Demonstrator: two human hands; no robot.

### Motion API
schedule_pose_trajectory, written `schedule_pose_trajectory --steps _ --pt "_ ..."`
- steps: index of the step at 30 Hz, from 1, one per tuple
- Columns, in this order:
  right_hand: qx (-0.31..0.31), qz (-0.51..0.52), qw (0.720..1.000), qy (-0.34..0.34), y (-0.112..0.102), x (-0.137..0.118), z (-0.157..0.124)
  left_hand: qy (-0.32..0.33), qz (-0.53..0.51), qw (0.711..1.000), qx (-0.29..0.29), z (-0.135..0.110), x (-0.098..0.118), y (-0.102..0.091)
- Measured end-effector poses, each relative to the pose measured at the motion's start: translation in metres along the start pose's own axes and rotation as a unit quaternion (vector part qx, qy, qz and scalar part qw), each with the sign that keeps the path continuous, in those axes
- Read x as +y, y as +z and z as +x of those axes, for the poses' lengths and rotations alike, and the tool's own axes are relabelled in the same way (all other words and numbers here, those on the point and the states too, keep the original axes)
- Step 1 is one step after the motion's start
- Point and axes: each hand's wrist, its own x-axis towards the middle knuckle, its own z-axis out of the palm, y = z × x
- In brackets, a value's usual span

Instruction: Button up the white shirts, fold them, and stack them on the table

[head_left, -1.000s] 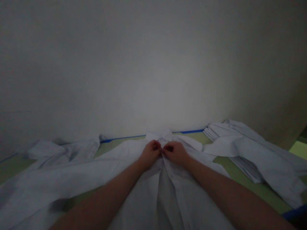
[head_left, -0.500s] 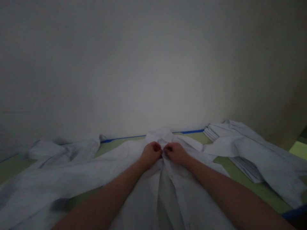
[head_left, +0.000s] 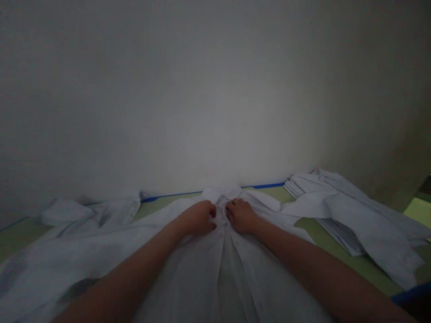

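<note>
A white long-sleeved shirt (head_left: 191, 278) lies front up before me, its collar (head_left: 224, 193) toward the wall. Below the neck its two front edges part in a narrow V. My left hand (head_left: 199, 218) is at the left side of the upper front, fingers curved and thumb apart from them. Across from it, my right hand (head_left: 241, 216) rests fairly flat on the cloth just beneath the collar, fingers extended. A gap lies between the hands. Any button between them is too small and dim to make out.
A stack of folded white garments (head_left: 343, 237) is at the right, with a sleeve (head_left: 363, 229) draped over it. Crumpled white cloth (head_left: 114, 208) lies at the left. Behind the green tabletop (head_left: 283, 194), edged in blue, stands a plain wall (head_left: 215, 98).
Both hands were pinched together at the shirt front below the collar. They have now loosened: the left has moved left, and the right has flattened on the cloth.
</note>
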Motion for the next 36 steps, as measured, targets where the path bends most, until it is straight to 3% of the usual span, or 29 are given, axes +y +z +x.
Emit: schedule_pose_trajectory --steps 5,9,13,16,21,27,32,36 --pt "-0.016 -0.031 0.999 -0.002 -0.01 -0.007 0.005 0.002 -0.029 0.998 -0.049 -0.029 0.028 0.005" --pt "-0.003 -0.026 1.0 -0.005 -0.03 -0.02 -0.014 -0.02 -0.002 1.0 -0.021 -0.042 0.037 0.018" --pt "-0.094 -0.002 0.995 0.018 -0.044 -0.036 -0.05 -0.045 -0.014 0.999 -0.007 -0.044 0.035 0.029" --pt "-0.12 -0.006 0.992 0.031 -0.045 -0.04 -0.066 -0.051 -0.041 0.998 -0.001 -0.043 0.036 0.034" --pt "-0.135 0.027 0.989 0.06 -0.039 -0.034 -0.064 -0.067 -0.053 0.996 0.014 -0.045 0.042 0.037" --pt "-0.125 0.026 0.989 0.081 -0.033 -0.04 -0.063 -0.089 -0.098 0.991 -0.01 -0.044 0.047 0.034" --pt "-0.113 0.073 0.984 0.114 -0.047 -0.038 -0.062 -0.126 -0.142 0.981 -0.037 -0.044 0.049 0.038" --pt "-0.145 0.163 0.965 0.143 -0.062 -0.031 -0.065 -0.15 -0.19 0.968 -0.062 -0.044 0.052 0.048"
